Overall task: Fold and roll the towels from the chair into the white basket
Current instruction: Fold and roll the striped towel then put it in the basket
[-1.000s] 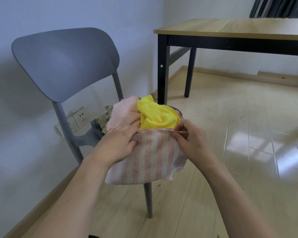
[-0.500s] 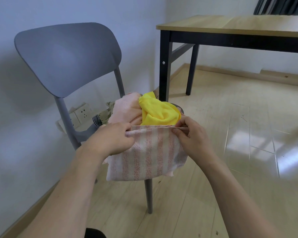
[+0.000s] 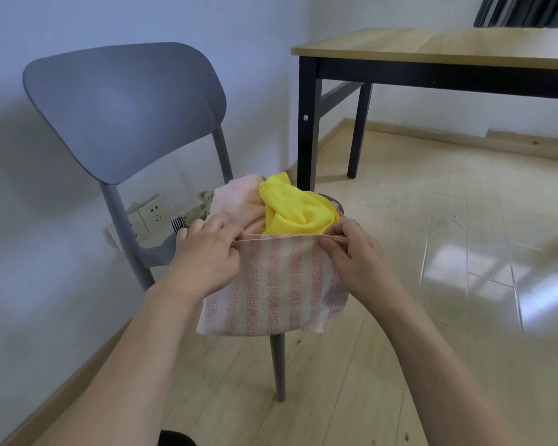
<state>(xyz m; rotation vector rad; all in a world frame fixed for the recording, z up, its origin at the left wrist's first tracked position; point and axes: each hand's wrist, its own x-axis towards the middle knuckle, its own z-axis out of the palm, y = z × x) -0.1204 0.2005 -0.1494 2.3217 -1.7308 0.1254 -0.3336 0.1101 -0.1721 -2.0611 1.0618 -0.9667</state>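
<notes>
The person holds a pink-and-white striped towel (image 3: 271,284) up in front of the grey chair (image 3: 126,107), 1 hand at each top corner. The left hand (image 3: 203,255) and the right hand (image 3: 355,262) both pinch its folded top edge, and the rest hangs limp. It looks light, soft terry that will sag unless kept taut at the corners. A yellow cloth (image 3: 293,207) and a pink towel (image 3: 236,201) lie heaped on the seat behind. No white basket is in sight.

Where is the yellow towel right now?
In the head view, the yellow towel lies crumpled on the grey chair seat, right of a pink towel and just behind the striped towel both hands hold up.
</notes>
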